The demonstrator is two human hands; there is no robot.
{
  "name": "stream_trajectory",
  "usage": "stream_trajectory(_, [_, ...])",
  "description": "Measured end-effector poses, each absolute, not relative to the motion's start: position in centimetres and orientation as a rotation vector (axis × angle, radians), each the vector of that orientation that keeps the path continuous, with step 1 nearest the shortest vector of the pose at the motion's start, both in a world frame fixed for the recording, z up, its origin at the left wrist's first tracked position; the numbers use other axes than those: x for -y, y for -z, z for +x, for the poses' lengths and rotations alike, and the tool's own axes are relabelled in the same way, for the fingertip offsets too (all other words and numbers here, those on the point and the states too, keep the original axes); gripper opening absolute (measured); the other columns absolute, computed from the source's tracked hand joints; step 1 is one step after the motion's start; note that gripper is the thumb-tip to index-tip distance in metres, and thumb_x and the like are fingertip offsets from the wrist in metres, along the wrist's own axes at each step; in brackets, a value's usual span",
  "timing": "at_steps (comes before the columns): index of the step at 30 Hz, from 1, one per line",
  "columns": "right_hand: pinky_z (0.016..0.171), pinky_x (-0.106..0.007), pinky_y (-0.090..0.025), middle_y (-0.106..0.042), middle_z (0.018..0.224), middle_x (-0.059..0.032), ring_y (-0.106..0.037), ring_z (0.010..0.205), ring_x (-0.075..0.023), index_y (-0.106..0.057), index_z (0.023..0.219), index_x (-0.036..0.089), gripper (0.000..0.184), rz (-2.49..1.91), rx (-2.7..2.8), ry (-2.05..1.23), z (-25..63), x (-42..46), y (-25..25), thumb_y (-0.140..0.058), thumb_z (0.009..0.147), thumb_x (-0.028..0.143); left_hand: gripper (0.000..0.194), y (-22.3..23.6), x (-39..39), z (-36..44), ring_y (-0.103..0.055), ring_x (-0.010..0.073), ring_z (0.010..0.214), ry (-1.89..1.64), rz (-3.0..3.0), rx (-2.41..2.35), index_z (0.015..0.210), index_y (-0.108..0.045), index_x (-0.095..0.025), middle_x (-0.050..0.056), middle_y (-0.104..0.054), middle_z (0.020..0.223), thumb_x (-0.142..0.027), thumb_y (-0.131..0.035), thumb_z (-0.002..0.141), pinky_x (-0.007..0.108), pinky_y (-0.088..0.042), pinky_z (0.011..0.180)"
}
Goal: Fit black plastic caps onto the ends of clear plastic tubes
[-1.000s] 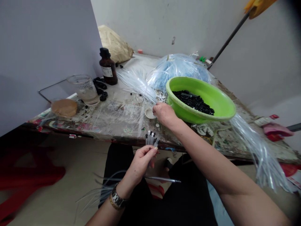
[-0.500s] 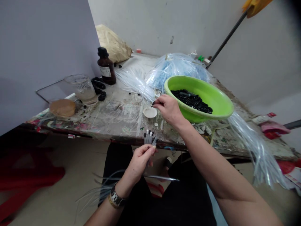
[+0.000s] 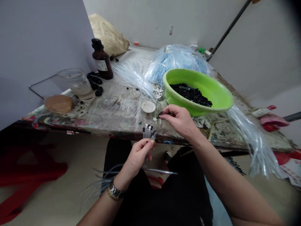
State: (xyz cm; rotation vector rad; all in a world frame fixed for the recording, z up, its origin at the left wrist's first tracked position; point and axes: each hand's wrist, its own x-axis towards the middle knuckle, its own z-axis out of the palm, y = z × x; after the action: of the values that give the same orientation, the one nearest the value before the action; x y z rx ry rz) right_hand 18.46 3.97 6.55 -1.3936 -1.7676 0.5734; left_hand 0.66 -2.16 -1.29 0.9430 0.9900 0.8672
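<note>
A bundle of thin clear plastic tubes [image 3: 147, 133] is gripped in my left hand [image 3: 138, 153], in front of the table edge. Black and white tips show on several tube ends, and the long tails hang down to the left past my wrist. My right hand [image 3: 180, 121] pinches a small black piece [image 3: 160, 115] between thumb and fingers, over the table just right of the small white dish [image 3: 148, 107]. Behind that hand, a green basin [image 3: 221, 94] holds a heap of small black pieces [image 3: 192, 97].
Piled clear tubing [image 3: 176, 62] lies behind the basin, and more tubes [image 3: 261, 153] droop over the right edge. At the left stand a brown bottle [image 3: 102, 61], a glass jar [image 3: 78, 86] and a round tan lid-like disc [image 3: 58, 104]. A red stool [image 3: 35, 175] is below.
My right hand has moved from beside the dish's far edge toward me and to the right, still pinching the black piece. My left hand keeps the tubes; the view has tilted slightly.
</note>
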Motion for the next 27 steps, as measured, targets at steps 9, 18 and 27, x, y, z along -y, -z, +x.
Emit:
stream_trajectory(9, [0.066, -0.026, -0.042, -0.061, 0.068, 0.0004, -0.054, 0.067, -0.0149, -0.061, 0.069, 0.019, 0.011, -1.469, 1.731, -0.875, 19.8, 1.1, -6.2, -0.059, 0.079, 0.024, 0.025, 1.5, 2.4, 0.8, -0.045, 0.0094, 0.048, -0.809, 1.086, -1.002, 0.079, -0.067, -0.014, -0.003, -0.051, 0.053, -0.039, -0.063, 0.080, 0.021, -0.034, 0.049])
stream_trajectory(18, [0.067, -0.027, -0.043, -0.064, 0.070, 0.0006, -0.057, 0.068, -0.0155, -0.062, 0.070, 0.020, 0.012, -1.484, 1.755, -0.826, 20.0, 2.4, -5.9, -0.060, 0.081, 0.022, 0.021, 1.4, 2.6, 1.2, -0.046, 0.0099, 0.046, -0.805, 1.135, -1.032, 0.078, -0.069, -0.015, -0.004, -0.050, 0.053, -0.035, -0.065, 0.077, 0.022, -0.033, 0.047])
stream_trajectory(27, [0.067, -0.026, -0.041, -0.063, 0.069, 0.0011, -0.056, 0.067, -0.0147, -0.060, 0.069, 0.020, 0.013, -1.478, 1.795, -0.787, 20.0, 2.7, -6.0, -0.060, 0.082, 0.022, 0.018, 1.3, 2.7, 1.1, -0.047, 0.0101, 0.048, -0.815, 1.197, -1.026, 0.075, -0.069, -0.015, -0.003, -0.050, 0.055, -0.032, -0.064, 0.078, 0.022, -0.036, 0.049])
